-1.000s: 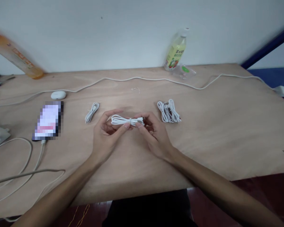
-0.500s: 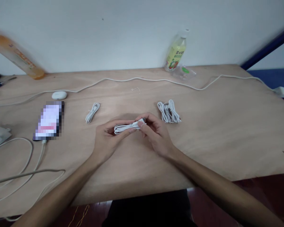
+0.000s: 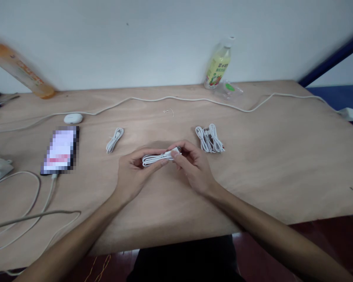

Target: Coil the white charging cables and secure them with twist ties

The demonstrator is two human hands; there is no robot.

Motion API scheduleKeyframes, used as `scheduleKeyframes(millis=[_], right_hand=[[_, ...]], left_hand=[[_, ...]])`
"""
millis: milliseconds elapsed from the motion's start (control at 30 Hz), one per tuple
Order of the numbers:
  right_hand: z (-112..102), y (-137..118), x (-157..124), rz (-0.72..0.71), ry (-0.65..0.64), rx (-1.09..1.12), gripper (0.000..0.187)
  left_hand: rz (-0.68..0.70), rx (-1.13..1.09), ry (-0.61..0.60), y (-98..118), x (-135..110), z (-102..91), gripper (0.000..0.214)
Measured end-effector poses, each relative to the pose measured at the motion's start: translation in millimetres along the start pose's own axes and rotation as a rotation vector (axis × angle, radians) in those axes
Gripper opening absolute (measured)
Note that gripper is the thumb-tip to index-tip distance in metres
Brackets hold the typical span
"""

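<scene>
Between my two hands is a white charging cable (image 3: 153,159), folded into a flat bundle and bound near its middle. My left hand (image 3: 133,169) is closed around the looped end, its thumb along the near side. My right hand (image 3: 194,166) pinches the other end, where a plug shows at the fingertips. To the left on the table lies another bundled white cable (image 3: 115,140). Several bundled white cables (image 3: 209,139) lie together to the right, beyond my right hand.
A phone (image 3: 60,149) on a charging lead and a white earbud case (image 3: 73,118) lie at left. A long white cord (image 3: 170,97) crosses the back of the table. An orange drink bottle (image 3: 20,68) and a yellow-green bottle (image 3: 218,65) stand by the wall, with crumpled clear plastic (image 3: 230,91).
</scene>
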State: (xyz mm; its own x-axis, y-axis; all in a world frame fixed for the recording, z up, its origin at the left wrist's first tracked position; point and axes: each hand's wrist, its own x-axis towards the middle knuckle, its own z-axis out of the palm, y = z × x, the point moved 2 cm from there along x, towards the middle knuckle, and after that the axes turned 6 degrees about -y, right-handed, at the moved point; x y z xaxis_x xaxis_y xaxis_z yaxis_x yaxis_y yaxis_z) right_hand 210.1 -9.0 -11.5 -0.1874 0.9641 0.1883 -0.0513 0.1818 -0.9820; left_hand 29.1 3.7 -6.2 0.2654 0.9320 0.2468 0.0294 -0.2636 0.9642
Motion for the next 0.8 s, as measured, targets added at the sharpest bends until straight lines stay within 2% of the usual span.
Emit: scheduleKeyframes(millis=[300, 800], right_hand=[[-0.7, 3.8, 2.5, 0.081, 0.005, 0.102, 0.03], [-1.2, 4.0, 1.8, 0.079, -0.005, 0.079, 0.027]], left_hand=[[0.019, 0.061, 0.001, 1.4, -1.8, -0.4, 0.022], [0.01, 0.038, 0.0, -0.3, -3.0, -0.7, 0.019]])
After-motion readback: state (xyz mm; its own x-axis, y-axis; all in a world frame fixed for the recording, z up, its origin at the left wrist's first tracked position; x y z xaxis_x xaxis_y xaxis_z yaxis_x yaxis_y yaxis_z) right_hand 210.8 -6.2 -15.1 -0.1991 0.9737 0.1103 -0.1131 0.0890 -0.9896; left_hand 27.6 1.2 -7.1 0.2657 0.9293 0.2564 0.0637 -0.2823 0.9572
